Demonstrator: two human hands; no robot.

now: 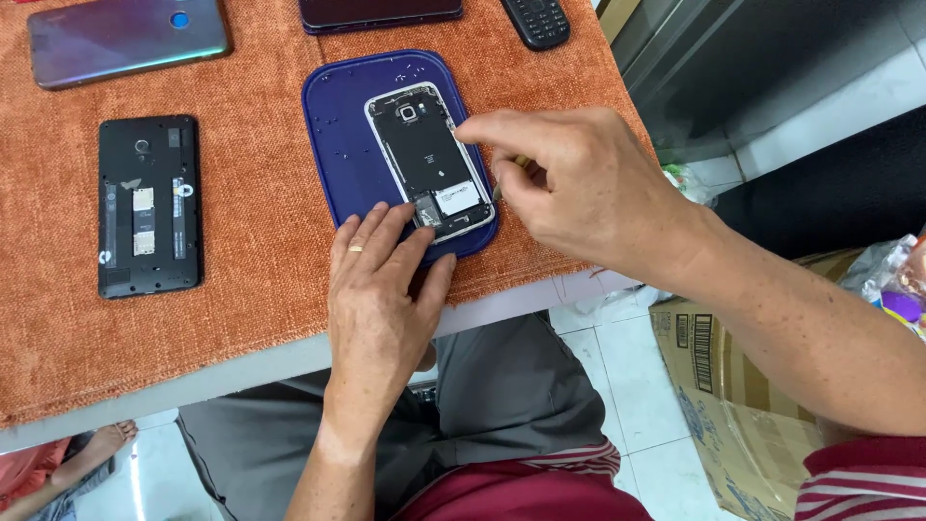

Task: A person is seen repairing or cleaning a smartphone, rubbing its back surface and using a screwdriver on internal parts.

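A black backless phone [149, 205] lies on the orange cloth [260, 251]; a cardboard box [738, 405] stands on the floor.

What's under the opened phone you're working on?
The opened phone lies on a blue mat, which rests on the orange cloth. The left hand covers the mat's lower edge; the right hand hides the mat's right side.

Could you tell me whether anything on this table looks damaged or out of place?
Two phones lie with their back covers off, insides exposed: one on the blue mat, steadied by the left hand with the right hand over it, and a black one on the orange cloth. Nothing looks spilled.
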